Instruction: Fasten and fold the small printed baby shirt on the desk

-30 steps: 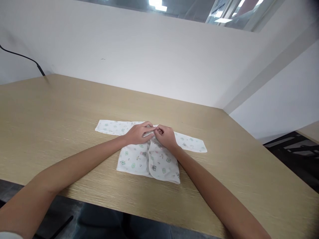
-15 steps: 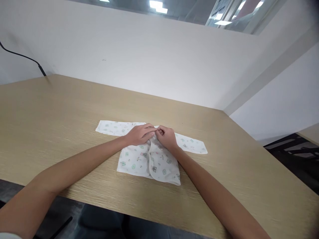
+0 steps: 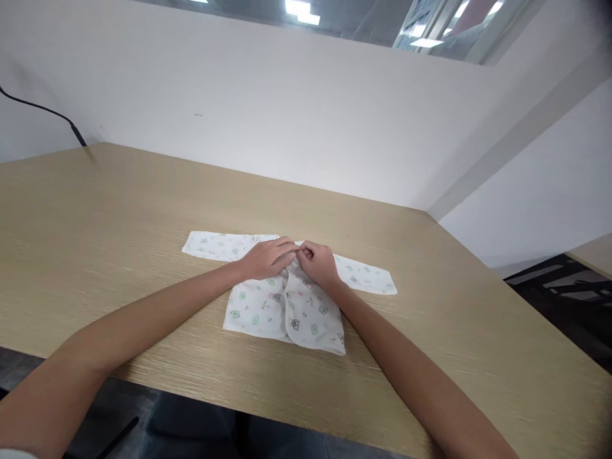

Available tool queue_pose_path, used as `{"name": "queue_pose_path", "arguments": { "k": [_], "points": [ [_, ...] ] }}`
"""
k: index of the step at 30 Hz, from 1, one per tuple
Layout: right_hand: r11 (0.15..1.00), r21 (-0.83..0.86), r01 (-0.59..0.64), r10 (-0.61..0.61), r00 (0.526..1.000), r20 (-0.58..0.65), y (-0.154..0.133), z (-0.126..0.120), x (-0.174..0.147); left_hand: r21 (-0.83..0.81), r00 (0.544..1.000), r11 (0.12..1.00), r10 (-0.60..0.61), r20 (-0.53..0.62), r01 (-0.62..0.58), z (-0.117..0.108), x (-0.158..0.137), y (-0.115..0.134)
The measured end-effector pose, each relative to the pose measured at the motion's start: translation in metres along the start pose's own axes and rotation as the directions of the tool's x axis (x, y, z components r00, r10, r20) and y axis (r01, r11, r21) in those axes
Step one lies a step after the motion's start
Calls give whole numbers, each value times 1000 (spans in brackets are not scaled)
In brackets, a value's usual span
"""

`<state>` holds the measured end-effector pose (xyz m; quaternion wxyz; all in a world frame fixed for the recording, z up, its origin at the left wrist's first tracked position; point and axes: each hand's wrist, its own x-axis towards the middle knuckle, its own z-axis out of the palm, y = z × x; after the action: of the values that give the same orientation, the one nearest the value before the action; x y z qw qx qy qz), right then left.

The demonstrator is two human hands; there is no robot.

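Observation:
A small white baby shirt (image 3: 258, 306) with green, pink and grey animal prints lies front side up, its sleeves spread to both sides. Its front edges overlap down the middle. My left hand (image 3: 270, 258) rests over the upper front, with thumb and fingers closed on the cloth near the neckline. Right beside it, my right hand (image 3: 318, 262) is curled, thumb and forefinger pinching the same spot. The fingertips of both hands meet there, and they hide the neckline and whatever fastening may be between them.
The shirt lies on a wide wood-grain table (image 3: 143, 204). A white wall (image 3: 287, 108) stands along the back, with a window (image 3: 354, 22) above it. A black cable (image 3: 43, 105) comes down at the far left. A dark metal frame (image 3: 568, 280) is beyond the right edge.

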<state>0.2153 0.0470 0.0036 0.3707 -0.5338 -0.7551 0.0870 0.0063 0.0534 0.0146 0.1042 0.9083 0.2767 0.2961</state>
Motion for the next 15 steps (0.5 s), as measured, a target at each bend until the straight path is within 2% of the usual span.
{"name": "queue_pose_path", "arguments": {
  "k": [15],
  "points": [
    [1000,-26,6,-6,1000,-6,0,1,0,-27,1000,1000,0,-1,0,-1,1,3]
  ]
}}
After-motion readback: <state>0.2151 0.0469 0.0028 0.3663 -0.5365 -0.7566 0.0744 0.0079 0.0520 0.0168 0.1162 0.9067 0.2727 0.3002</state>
